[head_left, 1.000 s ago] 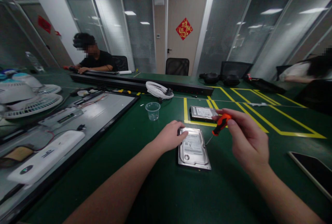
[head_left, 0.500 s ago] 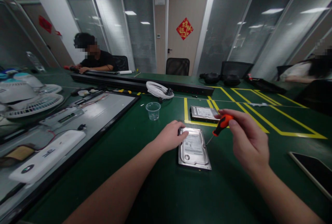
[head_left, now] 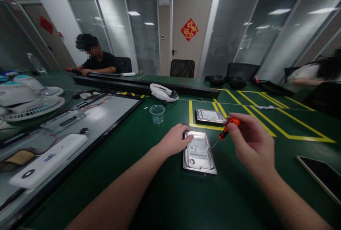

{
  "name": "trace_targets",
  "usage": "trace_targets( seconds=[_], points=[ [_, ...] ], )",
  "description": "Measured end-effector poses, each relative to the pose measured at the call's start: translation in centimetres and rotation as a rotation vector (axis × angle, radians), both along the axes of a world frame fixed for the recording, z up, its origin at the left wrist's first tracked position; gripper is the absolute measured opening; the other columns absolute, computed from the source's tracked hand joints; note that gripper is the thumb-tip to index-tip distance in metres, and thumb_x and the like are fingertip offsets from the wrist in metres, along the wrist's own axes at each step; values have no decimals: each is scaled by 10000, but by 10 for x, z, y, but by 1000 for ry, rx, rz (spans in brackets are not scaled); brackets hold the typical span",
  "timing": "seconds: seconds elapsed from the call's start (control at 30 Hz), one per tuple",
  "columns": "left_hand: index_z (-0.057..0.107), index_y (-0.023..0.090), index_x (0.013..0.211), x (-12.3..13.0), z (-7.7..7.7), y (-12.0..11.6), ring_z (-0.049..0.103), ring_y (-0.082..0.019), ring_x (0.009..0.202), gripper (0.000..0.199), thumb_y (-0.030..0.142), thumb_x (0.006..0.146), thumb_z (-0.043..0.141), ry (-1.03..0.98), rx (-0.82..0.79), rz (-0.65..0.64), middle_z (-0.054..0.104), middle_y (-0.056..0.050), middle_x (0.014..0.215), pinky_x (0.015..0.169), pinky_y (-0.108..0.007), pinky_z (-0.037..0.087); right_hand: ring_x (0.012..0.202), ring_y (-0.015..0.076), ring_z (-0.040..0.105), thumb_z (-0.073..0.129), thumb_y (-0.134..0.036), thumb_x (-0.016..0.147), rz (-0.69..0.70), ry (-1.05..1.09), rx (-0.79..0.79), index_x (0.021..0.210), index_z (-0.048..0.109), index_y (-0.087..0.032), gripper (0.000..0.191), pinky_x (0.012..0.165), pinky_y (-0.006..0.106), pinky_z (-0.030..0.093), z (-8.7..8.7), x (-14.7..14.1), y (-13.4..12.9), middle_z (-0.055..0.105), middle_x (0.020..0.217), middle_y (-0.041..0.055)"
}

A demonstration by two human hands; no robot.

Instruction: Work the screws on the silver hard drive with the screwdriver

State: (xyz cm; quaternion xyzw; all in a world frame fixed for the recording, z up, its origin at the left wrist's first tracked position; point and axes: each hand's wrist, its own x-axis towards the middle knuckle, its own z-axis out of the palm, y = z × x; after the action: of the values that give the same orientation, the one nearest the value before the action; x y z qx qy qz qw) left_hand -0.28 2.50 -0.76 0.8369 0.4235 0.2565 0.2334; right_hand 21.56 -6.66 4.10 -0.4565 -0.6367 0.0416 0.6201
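Note:
A silver hard drive [head_left: 199, 153] lies label side up on the green table in front of me. My left hand [head_left: 178, 140] grips its upper left corner, with the thumb on the top face and the fingers over the far edge. In my right hand [head_left: 250, 141] is a screwdriver [head_left: 229, 127] with an orange and black handle, pinched between thumb and fingers. It slants down to the left, and its tip meets the drive's right edge. Just beyond, a second hard drive [head_left: 210, 116] lies within yellow tape lines.
A clear plastic cup [head_left: 157, 114] stands left of the drives, near a white fan grille [head_left: 164, 92]. A large flat panel [head_left: 106, 113] bearing a white device fills the left side. At right lies a phone [head_left: 323, 176]. A person [head_left: 99, 59] sits across the table.
My right hand's fingers and thumb have shifted around the screwdriver handle, which has turned slightly. The tip stays at the drive's right edge. My left hand and the drive have not moved.

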Motion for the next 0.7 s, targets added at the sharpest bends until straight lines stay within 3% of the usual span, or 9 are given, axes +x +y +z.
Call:
trace_targets(
  seconds=[0.17, 0.27, 0.47, 0.7],
  points=[
    [726, 156, 1197, -1, 1, 0, 653, -229, 931, 364, 409, 962, 612, -3, -6, -7, 671, -93, 1089, 868, -356, 523, 1106, 229, 739, 570, -269, 1036, 91, 69, -35, 1261, 708, -263, 264, 947, 399, 610, 2, -2, -5, 755, 1205, 78],
    [726, 163, 1196, -1, 1, -1, 652, -230, 936, 363, 417, 965, 608, 0, -10, -4, 669, -93, 1089, 869, -358, 523, 1071, 230, 748, 627, -265, 1004, 93, 86, -34, 1263, 696, -257, 268, 966, 417, 609, -1, -2, -3, 752, 1175, 80],
    [726, 170, 1191, -1, 0, 0, 652, -231, 932, 361, 425, 963, 608, -1, -22, 5, 668, -94, 1091, 857, -356, 525, 879, 197, 711, 792, -230, 874, -19, 18, 32, 1171, 702, -273, 313, 819, 357, 620, -3, 1, 2, 706, 999, 39],
    [723, 177, 1198, -1, 0, 0, 655, -238, 949, 364, 429, 963, 608, 5, -31, 8, 672, -96, 1102, 867, -361, 526, 1007, 222, 737, 609, -290, 1017, 64, 58, -15, 1196, 710, -267, 207, 868, 377, 616, 2, -1, -4, 745, 1110, 74]
  ],
)
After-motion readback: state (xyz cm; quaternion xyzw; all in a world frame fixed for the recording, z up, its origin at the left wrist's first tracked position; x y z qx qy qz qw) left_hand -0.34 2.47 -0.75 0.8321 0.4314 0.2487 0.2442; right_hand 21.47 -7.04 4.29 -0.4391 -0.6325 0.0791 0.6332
